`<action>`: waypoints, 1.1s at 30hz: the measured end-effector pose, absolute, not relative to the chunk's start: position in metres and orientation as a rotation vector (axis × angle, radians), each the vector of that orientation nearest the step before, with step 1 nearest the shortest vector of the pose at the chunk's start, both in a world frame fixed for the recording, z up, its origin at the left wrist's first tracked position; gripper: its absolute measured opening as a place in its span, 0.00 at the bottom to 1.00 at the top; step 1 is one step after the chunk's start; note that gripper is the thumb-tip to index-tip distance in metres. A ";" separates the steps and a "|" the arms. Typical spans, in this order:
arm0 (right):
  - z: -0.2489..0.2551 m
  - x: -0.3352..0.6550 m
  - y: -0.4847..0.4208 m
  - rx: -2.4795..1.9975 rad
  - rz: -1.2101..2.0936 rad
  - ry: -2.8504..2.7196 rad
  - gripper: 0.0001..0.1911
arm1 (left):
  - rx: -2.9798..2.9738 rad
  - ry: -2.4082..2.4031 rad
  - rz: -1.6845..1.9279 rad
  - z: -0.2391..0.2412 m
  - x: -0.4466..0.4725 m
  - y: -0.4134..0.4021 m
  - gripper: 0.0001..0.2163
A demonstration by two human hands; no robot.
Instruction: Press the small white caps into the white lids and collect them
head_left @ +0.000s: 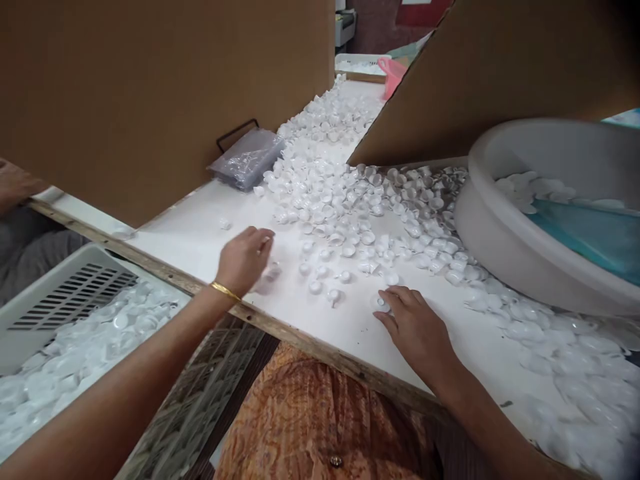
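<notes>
Small white cups (345,277), glossy and partly with a small handle or spout, stand in a loose group on the white tabletop between my hands. My right hand (417,327) has its thumb and fingertips around one small white cup (381,304) that rests on the table. Left of the group, my left hand (245,260), with a gold bangle (225,291) at the wrist, hovers over the table with fingers curled; what they hold, if anything, is hidden. Just below its fingertips is a blurred white piece (273,270).
A big heap of cups (340,193) spreads across the table's back and right. A grey tub (480,220) stands right, a plastic-wrapped packet (247,157) back left. Cardboard sheets (165,87) stand up behind. A white basket (75,287) of white pieces sits lower left; another person's hand (17,183) shows there.
</notes>
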State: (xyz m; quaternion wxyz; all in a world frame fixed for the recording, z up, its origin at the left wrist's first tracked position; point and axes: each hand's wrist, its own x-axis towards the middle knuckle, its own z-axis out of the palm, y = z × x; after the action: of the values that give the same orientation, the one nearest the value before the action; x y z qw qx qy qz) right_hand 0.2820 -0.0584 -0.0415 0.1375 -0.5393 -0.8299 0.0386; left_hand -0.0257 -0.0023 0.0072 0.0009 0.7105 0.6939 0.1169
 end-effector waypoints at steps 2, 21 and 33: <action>-0.040 0.279 -0.057 -1.576 0.117 -2.381 0.11 | 2.236 1.982 0.291 0.005 -0.010 -0.012 0.13; -0.010 0.164 -0.053 -1.263 1.070 -2.215 0.08 | 2.011 2.112 0.287 0.000 -0.019 -0.046 0.17; -0.016 0.182 -0.029 -1.399 0.996 -1.955 0.07 | 2.386 2.134 0.195 -0.002 -0.021 -0.032 0.11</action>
State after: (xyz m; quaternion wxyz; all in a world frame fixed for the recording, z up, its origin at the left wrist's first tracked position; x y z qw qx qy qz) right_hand 0.1817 -0.0288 -0.0159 0.2668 -0.5181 -0.7241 0.3688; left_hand -0.0213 -0.0319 -0.0022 -0.0328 0.7435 0.6651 0.0608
